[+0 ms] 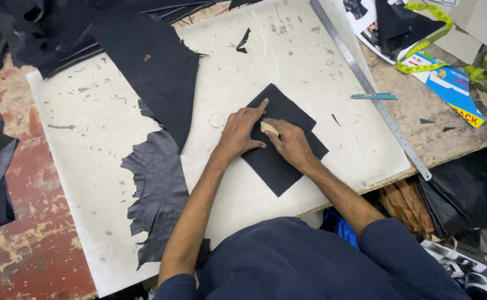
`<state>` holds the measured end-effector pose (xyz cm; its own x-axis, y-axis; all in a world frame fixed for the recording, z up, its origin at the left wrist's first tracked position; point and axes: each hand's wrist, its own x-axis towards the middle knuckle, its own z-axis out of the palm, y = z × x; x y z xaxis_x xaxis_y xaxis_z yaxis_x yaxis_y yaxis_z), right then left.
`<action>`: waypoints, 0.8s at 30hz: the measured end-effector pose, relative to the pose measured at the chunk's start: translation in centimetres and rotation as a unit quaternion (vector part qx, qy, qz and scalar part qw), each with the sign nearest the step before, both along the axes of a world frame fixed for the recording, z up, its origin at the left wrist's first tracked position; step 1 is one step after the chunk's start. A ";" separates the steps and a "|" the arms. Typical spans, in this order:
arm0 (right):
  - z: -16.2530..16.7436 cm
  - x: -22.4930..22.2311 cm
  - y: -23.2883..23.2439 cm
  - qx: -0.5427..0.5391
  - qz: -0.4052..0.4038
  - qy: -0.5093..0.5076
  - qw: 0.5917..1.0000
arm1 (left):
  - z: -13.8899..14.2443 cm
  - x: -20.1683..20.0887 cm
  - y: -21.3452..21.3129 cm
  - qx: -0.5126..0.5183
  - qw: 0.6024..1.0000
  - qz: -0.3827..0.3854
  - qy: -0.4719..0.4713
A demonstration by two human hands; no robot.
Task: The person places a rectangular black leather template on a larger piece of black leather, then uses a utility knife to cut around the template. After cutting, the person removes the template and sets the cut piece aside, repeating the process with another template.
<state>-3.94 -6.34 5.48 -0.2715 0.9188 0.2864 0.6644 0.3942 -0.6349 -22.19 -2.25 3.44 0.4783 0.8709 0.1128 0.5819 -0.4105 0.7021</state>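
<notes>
While the person leans over the bench in a dark blue top [310, 261], both bare forearms reach forward onto a white cutting board [288, 61]. Nearest the body, a ragged strip of dark grey leather [154, 189] lies on the board's near left part, its torn edge toward the left arm.

Beyond it, at the middle of the board, the two hands meet on a black square piece [274, 161] set like a diamond, with a second black piece peeking out beneath its right corner. The left hand [240, 132] lies flat and unclenched on the piece's left half, forefinger stretched toward the far corner, pressing it down. The right hand [291, 141] is closed around a small tan tool [269, 129], whose tip touches the black piece just beside the left thumb.

Farther left, a large black hide [154, 66] drapes over the board's far left, with more dark material heaped behind it. A small black scrap [243, 40] sits near the far edge. To the right, a long steel ruler [366, 83] runs diagonally along the board's right side; just past it lies a teal pen-like tool [374, 96]. Farthest right, a yellow tape measure [432, 39] curls over papers and a blue packet [452, 86].
</notes>
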 end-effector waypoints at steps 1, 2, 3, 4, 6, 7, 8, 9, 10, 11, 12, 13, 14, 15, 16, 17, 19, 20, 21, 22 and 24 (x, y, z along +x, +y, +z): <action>-0.3 -0.2 0.1 0.020 0.014 0.012 1.000 | -0.3 -0.1 0.0 -0.004 1.000 0.002 -0.007; -0.5 -0.1 0.1 -0.004 0.012 -0.006 1.000 | -0.5 -0.2 0.0 -0.008 1.000 0.003 -0.014; -0.7 0.1 -0.1 -0.027 0.009 -0.024 0.999 | -0.8 -0.3 0.1 -0.010 1.000 0.005 -0.021; -0.7 0.3 -0.3 -0.047 0.006 -0.042 0.998 | -1.0 -0.3 0.2 -0.017 1.000 0.007 -0.016; -0.4 1.3 -0.9 -0.064 0.023 -0.082 0.994 | -1.4 -0.3 0.5 -0.030 0.999 0.010 -0.004; -0.2 1.8 -1.1 -0.072 0.031 -0.101 0.992 | -1.5 -0.4 0.5 -0.037 0.999 0.011 -0.003; -0.1 2.3 -1.0 -0.049 0.035 -0.092 0.994 | -1.6 -0.3 0.6 -0.043 0.999 0.013 -0.002; 0.0 2.6 -0.9 -0.025 0.040 -0.084 0.995 | -1.8 -0.3 0.7 -0.048 0.999 0.014 -0.002; 0.0 2.8 -0.7 -0.003 0.042 -0.075 0.996 | -1.9 -0.3 0.8 -0.045 0.999 0.011 -0.003; -0.1 2.8 -0.4 0.010 0.036 -0.088 0.995 | -2.0 -0.3 0.8 -0.045 0.999 0.008 -0.005; -0.4 2.6 0.3 0.025 0.032 -0.101 0.994 | -2.2 -0.3 0.8 -0.044 0.999 0.006 -0.008; -0.7 2.4 1.0 0.043 0.028 -0.114 0.992 | -2.3 -0.2 0.8 -0.049 0.999 0.009 -0.012; -1.0 2.2 1.6 0.067 0.057 -0.110 0.990 | -2.4 -0.2 0.8 -0.054 0.998 0.012 -0.014; -1.4 1.9 2.3 0.090 0.086 -0.105 0.987 | -2.5 -0.2 0.8 -0.060 0.998 0.016 -0.015; -1.7 1.6 2.8 0.113 0.116 -0.099 0.982 | -2.5 -0.3 0.7 -0.058 0.998 0.018 -0.016; -1.8 1.6 3.4 0.117 0.125 -0.114 0.979 | -2.6 -0.3 0.7 -0.055 0.998 0.019 -0.018; -1.5 2.1 4.3 0.126 0.141 -0.145 0.971 | -2.6 -0.4 0.7 -0.049 0.999 0.016 -0.017; -1.3 2.4 4.6 0.142 0.127 -0.176 0.966 | -2.6 -0.4 0.7 -0.048 0.999 0.013 -0.016; -0.9 2.7 4.8 0.157 0.112 -0.207 0.959 | -2.6 -0.5 0.7 -0.047 0.999 0.009 -0.015; -0.8 2.8 4.6 0.171 0.097 -0.239 0.951 | -2.6 -0.5 0.8 -0.048 0.999 0.011 -0.011; -0.7 2.9 3.8 0.130 0.119 -0.177 0.968 | -2.4 -0.4 0.9 -0.047 0.999 0.012 -0.006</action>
